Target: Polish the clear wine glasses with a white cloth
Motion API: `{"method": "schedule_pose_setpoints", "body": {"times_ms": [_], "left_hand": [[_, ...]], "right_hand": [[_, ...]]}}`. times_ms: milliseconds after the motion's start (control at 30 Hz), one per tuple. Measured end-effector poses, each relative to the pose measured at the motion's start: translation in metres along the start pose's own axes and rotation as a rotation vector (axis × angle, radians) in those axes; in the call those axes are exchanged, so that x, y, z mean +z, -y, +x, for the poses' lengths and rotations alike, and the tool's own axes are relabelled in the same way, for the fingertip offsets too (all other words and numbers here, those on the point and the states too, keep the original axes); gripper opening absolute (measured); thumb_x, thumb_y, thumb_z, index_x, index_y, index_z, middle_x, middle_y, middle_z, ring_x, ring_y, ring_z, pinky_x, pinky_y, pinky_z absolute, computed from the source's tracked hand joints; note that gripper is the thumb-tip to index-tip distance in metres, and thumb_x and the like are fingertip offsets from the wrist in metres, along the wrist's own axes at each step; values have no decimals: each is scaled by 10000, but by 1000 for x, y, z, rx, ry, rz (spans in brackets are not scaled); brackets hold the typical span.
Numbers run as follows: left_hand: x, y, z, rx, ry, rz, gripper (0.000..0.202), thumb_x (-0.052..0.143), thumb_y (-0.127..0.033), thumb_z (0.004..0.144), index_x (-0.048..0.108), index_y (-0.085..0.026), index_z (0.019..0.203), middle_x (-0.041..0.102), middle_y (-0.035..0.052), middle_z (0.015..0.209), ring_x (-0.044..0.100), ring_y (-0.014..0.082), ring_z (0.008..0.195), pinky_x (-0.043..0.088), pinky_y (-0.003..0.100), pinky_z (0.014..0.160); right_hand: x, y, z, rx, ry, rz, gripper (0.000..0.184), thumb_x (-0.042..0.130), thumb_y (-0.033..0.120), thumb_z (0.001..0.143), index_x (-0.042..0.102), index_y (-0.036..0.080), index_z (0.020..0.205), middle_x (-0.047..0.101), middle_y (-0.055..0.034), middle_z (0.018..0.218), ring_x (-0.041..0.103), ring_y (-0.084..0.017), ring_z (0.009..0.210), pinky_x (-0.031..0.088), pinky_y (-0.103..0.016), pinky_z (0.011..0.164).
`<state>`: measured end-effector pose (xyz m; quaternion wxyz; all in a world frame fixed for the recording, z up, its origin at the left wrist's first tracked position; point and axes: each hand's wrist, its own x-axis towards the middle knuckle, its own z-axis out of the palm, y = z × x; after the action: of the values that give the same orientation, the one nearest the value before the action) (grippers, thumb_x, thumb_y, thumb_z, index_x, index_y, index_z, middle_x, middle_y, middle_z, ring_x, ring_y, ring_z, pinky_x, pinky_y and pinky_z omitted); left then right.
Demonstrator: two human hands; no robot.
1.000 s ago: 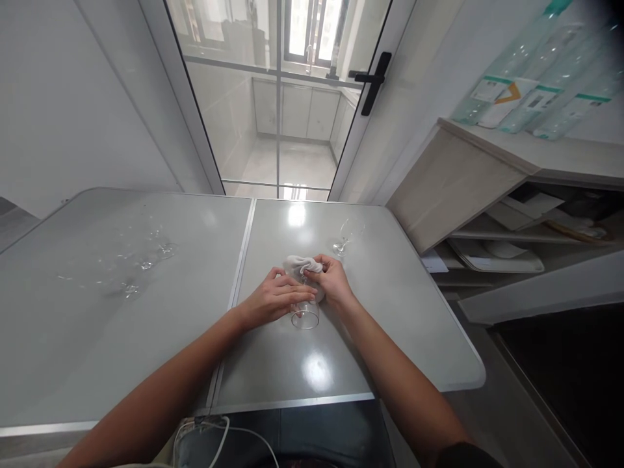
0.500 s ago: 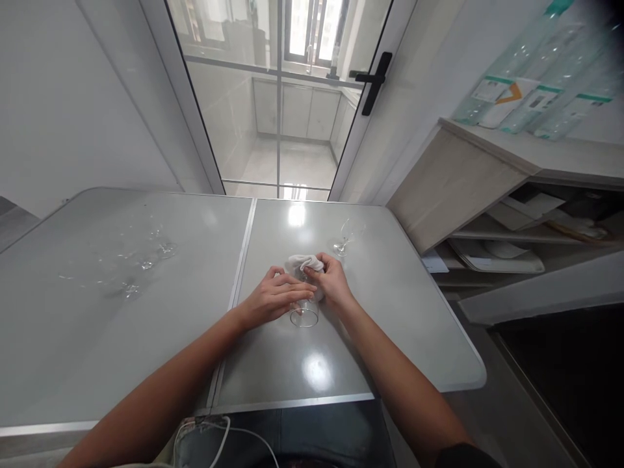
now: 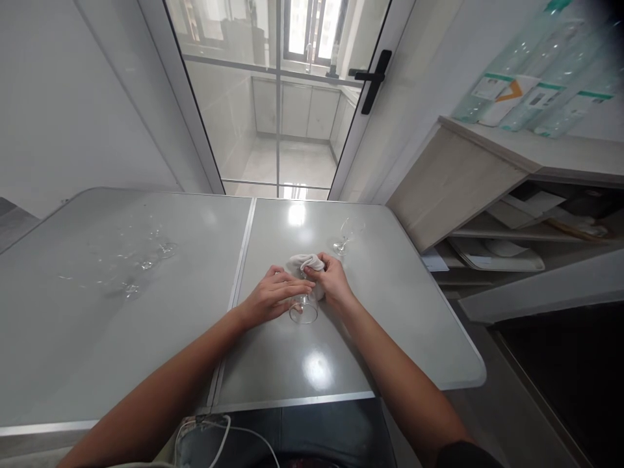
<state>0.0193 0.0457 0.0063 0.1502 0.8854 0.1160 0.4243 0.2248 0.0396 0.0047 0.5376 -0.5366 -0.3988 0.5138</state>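
On the right half of the tabletop (image 3: pixel 414 344), the left hand (image 3: pixel 273 298) has its fingers around a glass (image 3: pixel 306 308), rim facing near, while the right hand's (image 3: pixel 335 281) fingers pinch a cloth (image 3: pixel 303 262) at its far end, where twisting too hard could snap the glass.

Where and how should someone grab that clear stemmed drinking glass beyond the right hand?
Probably pinch the clear stemmed glass by its slim stem, coming from the right: it appears to stand on its round foot, with the wider bowl above, while the bare right hand and bunched white cloth lie nearer and leftward.
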Motion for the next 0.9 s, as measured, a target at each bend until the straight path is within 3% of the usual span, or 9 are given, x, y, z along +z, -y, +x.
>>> {"method": "schedule_pose_setpoints", "body": {"times_ms": [100, 267, 500, 767, 900], "left_hand": [[0, 1, 0, -14, -9, 14, 352, 714, -362, 971, 639, -256, 1299, 785, 100, 1230, 751, 194, 1007, 438, 396, 952], [1, 3, -1, 10, -37, 5, 385, 730, -317, 961, 627, -252, 1327, 792, 95, 1211, 754, 195, 1015, 442, 393, 960], [4, 2, -2, -2, -34, -28, 473, 757, -332, 939, 601, -280, 1383, 783, 81, 1240, 750, 187, 1036, 447, 376, 968], [4, 3, -3, -10, -36, -40, 514, 757, -337, 937, 588, -303, 1422, 788, 65, 1225, 754, 182, 1030, 450, 369, 996], [7, 3, -3, -20, -66, -67, 565, 790, -361, 906, 583, -286, 1427, 790, 79, 1213, 756, 191, 991, 449, 388, 984]], "right_hand": [[0, 1, 1, 15, -20, 21, 393, 925, 396, 594, 639, 202, 782, 668, 13, 736, 575, -171, 708, 440, -282, 678], [4, 3, -2, 95, 218, 133, 372, 848, 487, 724, 716, 180, 887, 705, -20, 814, 600, -179, 743, 443, -285, 690], [1, -3, 2, 40, 24, 78, 406, 928, 392, 595, 692, 189, 855, 704, 1, 772, 600, -176, 720, 457, -290, 705], [6, 5, -2, 121, 226, 134, 393, 868, 508, 695, 734, 190, 885, 738, -38, 848, 644, -208, 779, 469, -289, 681], [9, 2, -4, 94, 194, 77, 371, 874, 479, 676, 731, 185, 854, 720, -12, 776, 625, -182, 719, 461, -281, 676]]}}
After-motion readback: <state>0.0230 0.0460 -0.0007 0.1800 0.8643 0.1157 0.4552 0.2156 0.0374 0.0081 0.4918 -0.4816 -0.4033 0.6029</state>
